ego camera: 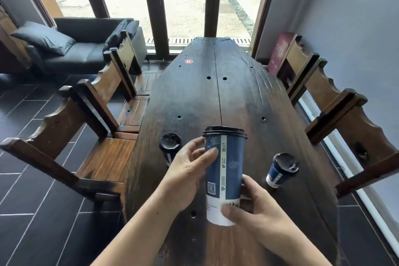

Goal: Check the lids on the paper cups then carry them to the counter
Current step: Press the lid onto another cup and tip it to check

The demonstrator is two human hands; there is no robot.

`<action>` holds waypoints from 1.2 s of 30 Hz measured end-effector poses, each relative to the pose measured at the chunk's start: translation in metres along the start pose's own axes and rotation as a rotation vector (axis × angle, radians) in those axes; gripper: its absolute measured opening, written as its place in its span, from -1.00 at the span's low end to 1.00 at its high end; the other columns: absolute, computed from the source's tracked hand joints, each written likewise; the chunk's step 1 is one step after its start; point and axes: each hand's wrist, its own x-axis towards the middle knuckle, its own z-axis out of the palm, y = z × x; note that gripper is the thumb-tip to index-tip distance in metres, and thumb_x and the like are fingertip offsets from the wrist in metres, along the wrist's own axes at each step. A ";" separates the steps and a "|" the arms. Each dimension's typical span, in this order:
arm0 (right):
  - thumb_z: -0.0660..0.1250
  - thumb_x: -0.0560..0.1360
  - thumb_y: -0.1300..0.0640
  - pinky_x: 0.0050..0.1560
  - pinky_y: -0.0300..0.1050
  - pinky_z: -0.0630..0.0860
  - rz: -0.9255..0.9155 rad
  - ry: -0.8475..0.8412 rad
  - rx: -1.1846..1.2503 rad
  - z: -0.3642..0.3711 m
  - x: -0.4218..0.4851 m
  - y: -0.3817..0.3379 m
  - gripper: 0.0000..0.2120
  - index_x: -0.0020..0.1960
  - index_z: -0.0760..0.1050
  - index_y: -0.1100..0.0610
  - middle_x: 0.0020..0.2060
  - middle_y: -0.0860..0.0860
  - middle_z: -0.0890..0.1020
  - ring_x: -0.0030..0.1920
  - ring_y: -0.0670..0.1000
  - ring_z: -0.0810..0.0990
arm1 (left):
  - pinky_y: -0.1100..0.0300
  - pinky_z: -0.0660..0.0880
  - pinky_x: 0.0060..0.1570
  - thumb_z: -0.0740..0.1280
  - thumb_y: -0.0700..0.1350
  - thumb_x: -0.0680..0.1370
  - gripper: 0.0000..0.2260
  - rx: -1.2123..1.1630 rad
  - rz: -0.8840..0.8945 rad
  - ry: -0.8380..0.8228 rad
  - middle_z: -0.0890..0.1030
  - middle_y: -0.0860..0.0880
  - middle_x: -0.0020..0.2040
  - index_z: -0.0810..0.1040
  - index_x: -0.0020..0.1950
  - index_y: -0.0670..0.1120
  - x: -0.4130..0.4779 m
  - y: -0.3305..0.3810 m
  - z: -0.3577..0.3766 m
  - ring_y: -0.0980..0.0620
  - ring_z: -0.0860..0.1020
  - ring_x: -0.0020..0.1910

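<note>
1. Head view: my right hand [257,209] grasps the foot of the tall cup [225,170], thumb across its front, holding it above the bench [216,97].
2. My left hand [185,170] holds the same cup's upper side with thumb and fingertips, just below its black lid [224,131].
3. A second cup [170,144] stands on the bench, partly behind my left hand.
4. A third cup [280,170] stands to the right. Both wear black lids.

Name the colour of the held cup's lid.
Black lid on the held cup, best in the head view.
</note>
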 end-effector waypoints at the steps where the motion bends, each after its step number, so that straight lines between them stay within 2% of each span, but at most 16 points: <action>1: 0.58 0.34 0.02 0.28 0.22 0.60 -0.002 0.001 0.025 -0.006 0.001 0.004 -0.44 0.32 0.55 -0.06 0.16 0.06 0.73 0.17 0.16 0.71 | -0.11 0.62 0.16 0.69 0.10 0.26 -0.18 0.011 -0.008 -0.008 0.65 -0.28 0.27 0.49 0.42 -0.17 0.000 -0.007 0.006 -0.21 0.67 0.19; 4: 0.60 0.36 0.06 0.31 0.27 0.57 -0.009 -0.001 0.063 -0.026 0.004 0.016 -0.47 0.30 0.57 -0.09 0.19 0.08 0.72 0.20 0.18 0.70 | -0.28 0.52 0.31 0.67 0.04 0.33 -0.30 0.018 -0.042 -0.079 0.64 -0.31 0.28 0.55 0.37 -0.21 -0.002 -0.028 0.016 -0.35 0.61 0.27; 7: 0.58 0.40 0.10 0.30 0.19 0.59 0.000 -0.032 0.055 -0.043 0.011 0.034 -0.49 0.32 0.56 -0.07 0.20 0.06 0.72 0.22 0.14 0.70 | -0.21 0.59 0.23 0.56 -0.08 0.43 -0.52 0.064 -0.079 -0.079 0.65 -0.31 0.26 0.61 0.33 -0.09 0.003 -0.048 0.017 -0.30 0.66 0.19; 10: 0.54 0.41 -0.04 0.25 -0.01 0.62 0.021 -0.060 0.002 -0.056 0.028 0.049 -0.47 0.34 0.54 0.03 0.19 0.00 0.73 0.22 0.05 0.69 | -0.17 0.61 0.20 0.52 -0.06 0.46 -0.59 0.162 -0.107 -0.064 0.65 -0.28 0.27 0.63 0.30 0.03 0.017 -0.063 0.010 -0.25 0.69 0.16; 12: 0.54 0.38 -0.15 0.23 -0.02 0.62 0.024 -0.045 -0.011 -0.061 0.051 0.058 -0.43 0.31 0.56 0.04 0.16 -0.01 0.75 0.18 0.02 0.71 | -0.12 0.63 0.20 0.54 -0.03 0.43 -0.57 0.221 -0.117 -0.049 0.68 -0.20 0.24 0.64 0.30 0.09 0.033 -0.069 0.000 -0.21 0.69 0.18; 15: 0.56 0.32 -0.16 0.14 -0.05 0.65 0.039 -0.005 -0.017 -0.061 0.099 0.081 -0.39 0.29 0.58 0.07 0.12 0.02 0.75 0.14 0.07 0.71 | -0.17 0.59 0.25 0.57 -0.05 0.45 -0.48 0.303 -0.132 -0.004 0.69 -0.16 0.26 0.57 0.39 -0.04 0.072 -0.085 -0.021 -0.21 0.67 0.24; 18: 0.56 0.29 -0.13 0.10 -0.10 0.62 0.078 0.008 -0.015 -0.059 0.147 0.112 -0.36 0.30 0.57 0.10 0.13 0.04 0.75 0.13 0.04 0.71 | -0.03 0.65 0.15 0.50 -0.08 0.49 -0.59 0.388 -0.160 0.039 0.72 -0.13 0.21 0.59 0.31 -0.11 0.114 -0.105 -0.047 -0.09 0.70 0.16; 20: 0.56 0.30 -0.10 0.17 -0.03 0.63 0.081 -0.001 -0.066 -0.063 0.180 0.132 -0.38 0.31 0.56 0.07 0.13 0.01 0.75 0.15 0.02 0.71 | 0.02 0.67 0.03 0.47 -0.03 0.50 -0.68 0.432 -0.177 0.034 0.74 -0.09 0.13 0.61 0.24 -0.04 0.143 -0.120 -0.066 -0.02 0.72 0.05; 23: 0.53 0.38 0.00 0.26 0.06 0.63 0.075 -0.004 -0.161 -0.068 0.221 0.157 -0.45 0.34 0.53 0.00 0.15 -0.06 0.73 0.16 -0.05 0.70 | -0.26 0.62 0.17 0.54 0.14 0.47 -0.55 0.467 -0.210 0.031 0.74 -0.13 0.13 0.63 0.27 -0.03 0.178 -0.147 -0.095 -0.17 0.71 0.13; 25: 0.53 0.42 0.07 0.28 0.12 0.62 0.064 -0.013 -0.191 -0.070 0.245 0.174 -0.48 0.35 0.52 -0.05 0.15 -0.08 0.73 0.18 -0.07 0.70 | -0.30 0.59 0.22 0.54 0.26 0.39 -0.46 0.477 -0.195 0.028 0.73 -0.13 0.14 0.63 0.30 0.07 0.198 -0.165 -0.112 -0.16 0.70 0.17; 27: 0.53 0.41 0.07 0.29 0.16 0.62 0.060 -0.017 -0.192 -0.070 0.264 0.189 -0.45 0.37 0.49 -0.11 0.18 -0.07 0.72 0.21 -0.05 0.69 | -0.28 0.59 0.22 0.54 0.32 0.34 -0.46 0.481 -0.171 0.016 0.73 -0.12 0.13 0.61 0.27 0.21 0.215 -0.178 -0.124 -0.13 0.70 0.17; 31: 0.54 0.40 0.04 0.31 0.20 0.61 0.049 0.011 -0.164 -0.071 0.289 0.215 -0.37 0.42 0.45 -0.17 0.21 -0.01 0.71 0.24 -0.01 0.70 | -0.22 0.60 0.23 0.53 0.20 0.40 -0.63 0.507 -0.088 0.019 0.75 -0.06 0.07 0.62 0.20 0.29 0.245 -0.205 -0.140 -0.08 0.72 0.12; 33: 0.55 0.41 0.03 0.32 0.20 0.59 0.034 0.037 -0.142 -0.073 0.296 0.224 -0.39 0.41 0.45 -0.16 0.24 -0.02 0.70 0.26 0.00 0.68 | -0.14 0.61 0.22 0.50 0.08 0.47 -0.63 0.517 -0.054 0.005 0.74 -0.01 0.07 0.60 0.26 0.18 0.254 -0.214 -0.144 -0.04 0.72 0.12; 36: 0.53 0.48 0.10 0.35 0.19 0.58 0.003 0.063 -0.154 -0.073 0.302 0.235 -0.45 0.40 0.45 -0.12 0.27 -0.02 0.68 0.32 0.01 0.65 | 0.09 0.60 0.18 0.49 -0.06 0.53 -0.63 0.528 -0.016 -0.027 0.74 0.05 0.11 0.56 0.33 0.07 0.264 -0.225 -0.151 0.04 0.70 0.15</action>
